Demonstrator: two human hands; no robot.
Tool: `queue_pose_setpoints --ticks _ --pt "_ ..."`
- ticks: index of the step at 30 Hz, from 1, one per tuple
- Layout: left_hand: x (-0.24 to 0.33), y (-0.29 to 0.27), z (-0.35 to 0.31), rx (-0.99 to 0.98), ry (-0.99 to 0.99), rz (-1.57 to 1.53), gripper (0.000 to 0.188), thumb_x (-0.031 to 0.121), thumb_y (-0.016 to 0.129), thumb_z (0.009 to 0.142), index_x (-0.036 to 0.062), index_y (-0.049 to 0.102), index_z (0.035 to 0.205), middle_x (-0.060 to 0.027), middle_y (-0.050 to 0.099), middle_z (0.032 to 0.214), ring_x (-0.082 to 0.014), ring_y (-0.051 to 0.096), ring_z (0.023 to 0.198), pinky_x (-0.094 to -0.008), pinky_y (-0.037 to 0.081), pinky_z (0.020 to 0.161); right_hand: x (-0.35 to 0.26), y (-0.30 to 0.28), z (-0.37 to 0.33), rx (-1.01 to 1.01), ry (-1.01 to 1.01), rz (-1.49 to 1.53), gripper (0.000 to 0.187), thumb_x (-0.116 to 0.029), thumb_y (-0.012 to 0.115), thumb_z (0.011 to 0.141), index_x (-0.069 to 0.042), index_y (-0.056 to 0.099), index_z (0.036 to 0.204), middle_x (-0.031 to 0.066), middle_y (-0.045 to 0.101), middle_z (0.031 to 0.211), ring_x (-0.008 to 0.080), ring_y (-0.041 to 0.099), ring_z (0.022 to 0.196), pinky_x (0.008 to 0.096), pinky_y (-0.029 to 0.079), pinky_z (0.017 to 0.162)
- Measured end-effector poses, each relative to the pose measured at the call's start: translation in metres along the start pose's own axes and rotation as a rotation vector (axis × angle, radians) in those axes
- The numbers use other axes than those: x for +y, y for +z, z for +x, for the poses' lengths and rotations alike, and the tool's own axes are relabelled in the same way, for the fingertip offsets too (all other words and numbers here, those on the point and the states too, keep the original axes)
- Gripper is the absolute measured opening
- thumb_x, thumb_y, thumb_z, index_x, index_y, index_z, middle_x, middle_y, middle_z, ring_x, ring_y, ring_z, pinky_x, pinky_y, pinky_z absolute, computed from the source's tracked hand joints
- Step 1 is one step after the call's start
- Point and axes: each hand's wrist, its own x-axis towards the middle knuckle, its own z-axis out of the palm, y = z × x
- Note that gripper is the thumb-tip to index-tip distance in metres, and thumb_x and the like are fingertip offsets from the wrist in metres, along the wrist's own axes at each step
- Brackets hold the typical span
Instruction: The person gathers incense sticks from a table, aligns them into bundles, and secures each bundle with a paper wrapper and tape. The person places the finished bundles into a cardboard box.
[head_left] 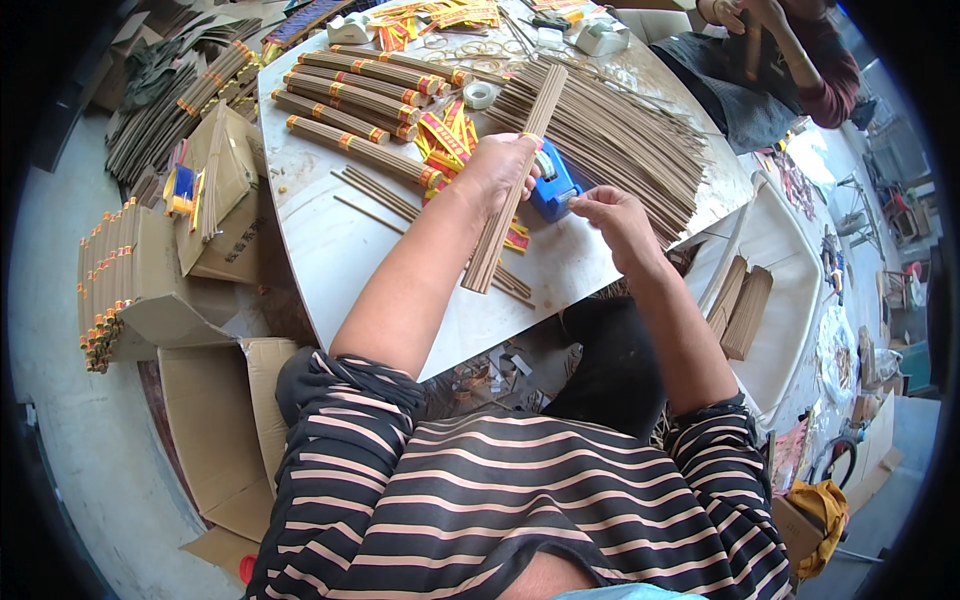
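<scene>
My left hand (495, 172) is closed round a bundle of thin brown incense sticks (493, 247), held at a slant over the table, with a narrow red-and-yellow band near its middle. Just right of it stands a blue tape dispenser (553, 190). At the dispenser's near end my right hand (618, 222) pinches a piece of clear tape, of which only a little shows. Red-and-yellow paper labels (445, 135) lie beyond my left wrist. A wide spread of loose incense sticks (620, 145) covers the table on the right.
Finished banded bundles (345, 105) lie in a row on the white table (370, 280). A tape roll (480, 95) sits behind the labels. An open cardboard box (215, 420) stands at the left, a white tub (785, 300) at the right. Another person's hands (770, 20) work at far right.
</scene>
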Motion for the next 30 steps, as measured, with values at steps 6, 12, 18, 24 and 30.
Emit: queue_pose_setpoints --ticks 6,12,18,24,30 --pt "0.000 -0.001 0.001 -0.025 -0.018 -0.039 0.015 0.020 0.056 0.088 0.0051 0.053 0.086 -0.0036 0.049 0.062 -0.0085 0.045 0.044 -0.0215 0.039 0.037 0.028 -0.001 0.012 -0.024 0.055 0.443 0.008 -0.010 0.061 0.080 -0.004 0.057 0.077 0.0038 0.058 0.077 0.0128 0.054 0.072 0.0256 0.046 0.068" --pt "-0.002 -0.004 0.000 -0.039 -0.018 -0.044 0.016 0.020 0.055 0.088 0.0049 0.053 0.086 -0.0037 0.050 0.063 -0.0087 0.046 0.046 -0.0216 0.040 0.038 0.032 0.010 0.018 0.047 0.072 0.379 0.006 -0.007 0.059 0.075 -0.002 0.056 0.073 0.0053 0.055 0.071 0.0140 0.052 0.065 0.0262 0.045 0.061" --pt "0.000 0.000 -0.004 -0.038 0.000 -0.015 0.018 0.021 0.056 0.087 0.0040 0.054 0.086 -0.0036 0.051 0.063 -0.0094 0.047 0.047 -0.0225 0.041 0.040 0.022 0.018 0.015 0.181 0.045 0.378 0.007 -0.006 0.060 0.067 -0.001 0.055 0.066 0.0048 0.053 0.063 0.0142 0.047 0.055 0.0268 0.040 0.053" --pt "-0.001 0.000 0.000 -0.017 0.013 -0.002 0.019 0.022 0.055 0.088 0.0045 0.054 0.082 -0.0039 0.050 0.061 -0.0103 0.046 0.045 -0.0234 0.040 0.038 0.034 0.021 0.029 0.221 0.004 0.301 0.013 -0.006 0.060 0.062 -0.002 0.053 0.053 0.0041 0.048 0.053 0.0146 0.043 0.046 0.0312 0.034 0.044" --pt "-0.002 -0.004 0.002 -0.060 -0.013 -0.049 0.018 0.023 0.051 0.091 0.0056 0.051 0.085 -0.0051 0.051 0.063 -0.0112 0.047 0.047 -0.0232 0.041 0.039 0.032 0.002 0.010 -0.042 -0.005 0.405 0.008 -0.008 0.059 0.070 -0.007 0.055 0.063 0.0023 0.053 0.063 0.0119 0.048 0.056 0.0273 0.038 0.054"
